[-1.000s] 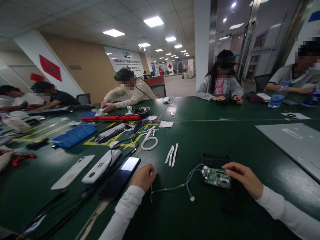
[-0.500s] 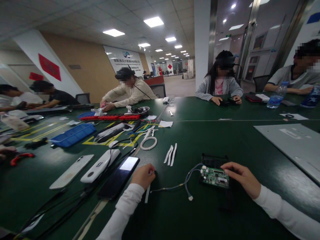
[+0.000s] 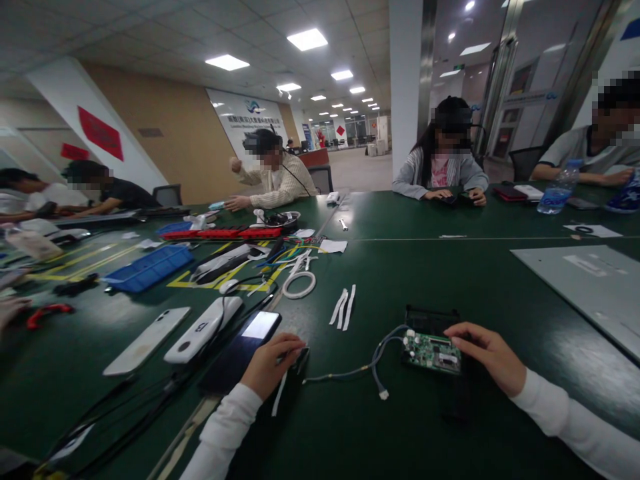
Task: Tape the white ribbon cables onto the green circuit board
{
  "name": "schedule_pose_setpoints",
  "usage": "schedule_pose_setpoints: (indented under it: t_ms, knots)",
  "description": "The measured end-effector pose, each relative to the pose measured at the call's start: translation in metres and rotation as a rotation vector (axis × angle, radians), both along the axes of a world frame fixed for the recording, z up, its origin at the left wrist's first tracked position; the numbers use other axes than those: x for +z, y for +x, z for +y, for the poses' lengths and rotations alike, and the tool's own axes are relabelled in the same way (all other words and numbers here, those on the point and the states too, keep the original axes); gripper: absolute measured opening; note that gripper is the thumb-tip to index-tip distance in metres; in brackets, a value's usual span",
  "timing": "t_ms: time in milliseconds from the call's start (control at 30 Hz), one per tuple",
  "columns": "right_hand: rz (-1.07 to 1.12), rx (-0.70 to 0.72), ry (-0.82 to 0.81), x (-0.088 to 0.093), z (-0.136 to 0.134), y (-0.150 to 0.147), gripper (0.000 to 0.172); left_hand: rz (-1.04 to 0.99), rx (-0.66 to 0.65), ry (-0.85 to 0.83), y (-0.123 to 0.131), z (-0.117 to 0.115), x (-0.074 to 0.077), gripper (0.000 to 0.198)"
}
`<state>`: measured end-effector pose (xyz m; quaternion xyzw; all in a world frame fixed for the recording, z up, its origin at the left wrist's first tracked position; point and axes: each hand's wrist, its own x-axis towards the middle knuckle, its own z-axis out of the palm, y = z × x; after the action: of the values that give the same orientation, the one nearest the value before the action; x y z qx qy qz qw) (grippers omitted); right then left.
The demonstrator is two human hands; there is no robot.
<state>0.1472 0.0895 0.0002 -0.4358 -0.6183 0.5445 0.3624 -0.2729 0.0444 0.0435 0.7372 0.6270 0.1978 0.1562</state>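
Note:
A green circuit board [image 3: 434, 352] lies over a black plastic housing [image 3: 430, 320] at the right front. The thumb and fingertips of my right hand [image 3: 487, 352] pinch the board's upper right corner. From its left side runs a grey-blue cable [image 3: 376, 360] with a white connector at one end. My left hand [image 3: 273, 367] is closed near the phone, its fingertips on a small dark piece [image 3: 303, 360] that is too small to name. A narrow white strip [image 3: 280, 393] hangs below those fingers. Several white strips [image 3: 343, 308] lie on the green table farther back.
A black phone [image 3: 240, 353], a white power bank [image 3: 203, 330] and a white phone [image 3: 147, 341] lie left with black cables. Behind them are a blue tray [image 3: 149, 268] and a white ring [image 3: 299, 285]. A grey panel [image 3: 590, 287] lies right. People sit around the table.
My left hand has shifted slightly left and turned, showing the small dark piece at its fingertips; the white strip moved left with it. Across the table, a person has raised one hand.

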Motion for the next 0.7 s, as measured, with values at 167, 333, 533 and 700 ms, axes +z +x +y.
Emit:
schedule_pose_setpoints:
  t_ms: [167,333,533,700]
  knots:
    - [-0.005,0.001,-0.013,0.002,-0.001,0.001,0.032,0.003,0.016,0.024,0.004,-0.004,0.005,0.03]
    - [-0.026,-0.01,0.004,0.0,-0.001,0.001,0.031,0.038,0.058,0.043,0.01,-0.004,0.005,0.031]
    - [-0.031,-0.012,0.015,0.0,0.0,0.0,0.032,-0.136,0.178,0.006,0.003,-0.002,-0.008,0.031]
    - [-0.026,-0.026,-0.004,0.001,-0.001,0.0,0.035,-0.133,0.102,-0.017,-0.002,-0.004,0.002,0.025]
